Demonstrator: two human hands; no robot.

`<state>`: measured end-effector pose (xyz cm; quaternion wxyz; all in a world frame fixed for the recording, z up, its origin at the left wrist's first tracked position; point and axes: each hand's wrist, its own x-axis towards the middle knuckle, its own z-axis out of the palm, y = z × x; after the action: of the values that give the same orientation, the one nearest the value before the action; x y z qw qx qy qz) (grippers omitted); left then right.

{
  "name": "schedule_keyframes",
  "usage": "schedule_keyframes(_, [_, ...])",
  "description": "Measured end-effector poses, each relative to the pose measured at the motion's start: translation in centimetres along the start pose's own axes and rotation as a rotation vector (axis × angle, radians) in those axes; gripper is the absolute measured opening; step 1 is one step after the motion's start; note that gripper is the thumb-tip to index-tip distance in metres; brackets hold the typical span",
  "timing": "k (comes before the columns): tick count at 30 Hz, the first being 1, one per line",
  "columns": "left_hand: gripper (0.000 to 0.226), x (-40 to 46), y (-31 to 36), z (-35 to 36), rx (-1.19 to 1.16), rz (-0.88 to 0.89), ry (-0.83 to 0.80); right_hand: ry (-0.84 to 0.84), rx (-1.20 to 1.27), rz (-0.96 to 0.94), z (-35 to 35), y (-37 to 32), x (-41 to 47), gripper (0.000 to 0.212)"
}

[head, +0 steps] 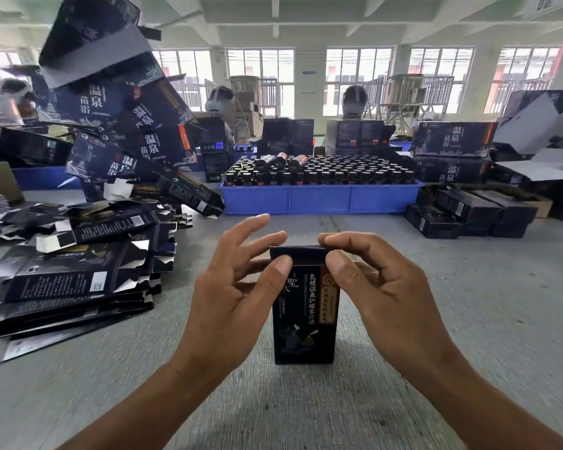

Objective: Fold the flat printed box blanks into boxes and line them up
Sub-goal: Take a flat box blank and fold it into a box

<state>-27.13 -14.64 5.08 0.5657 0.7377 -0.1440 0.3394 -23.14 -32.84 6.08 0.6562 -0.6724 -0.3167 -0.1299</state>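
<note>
From the head view, a dark printed box (303, 306) stands upright on the grey surface (436, 319), right in front of the person and between both hands. Its long axis runs vertically, its bottom end rests on the surface and its printed front face turns toward the camera, with the lettering reading down the panel.

The left hand (238, 284) holds the box near the top: the thumb presses on the upper left corner of the front face, while the other fingers are spread and mostly lifted off behind it. The right hand (371, 280) pinches the top right corner — thumb on the front, curled fingers over the top edge. This grip probably serves to press the top flap shut while the surface takes the push from below; standing the box on end lets both hands work the lid at once.

To the left lies a stack of flat blanks (75, 277), close enough to reach for the next one. Further back on the right, finished dark boxes (468, 211) lie side by side in a row — likely the line this box will join. Straight ahead sits a blue tray (319, 198) full of small dark bottles (322, 172), well apart from the hands. Larger printed cartons (452, 141) are stacked behind.
</note>
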Motion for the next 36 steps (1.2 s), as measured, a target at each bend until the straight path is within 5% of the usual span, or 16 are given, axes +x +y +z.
schedule_keyframes(13, [0.026, 0.3, -0.3, -0.4, 0.089, 0.143, -0.034, -0.02, -0.148, -0.12, -0.4, 0.9, 0.3, 0.024])
schedule_keyframes(25, [0.034, 0.8, 0.0, -0.6, -0.035, -0.081, -0.051, -0.034, -0.17, -0.138, -0.5, 1.7, 0.5, 0.027])
schedule_keyframes(36, [0.026, 1.1, -0.2, -1.2, 0.108, 0.074, -0.105, -0.043, -0.149, -0.121, -0.8, 1.7, 0.6, 0.024])
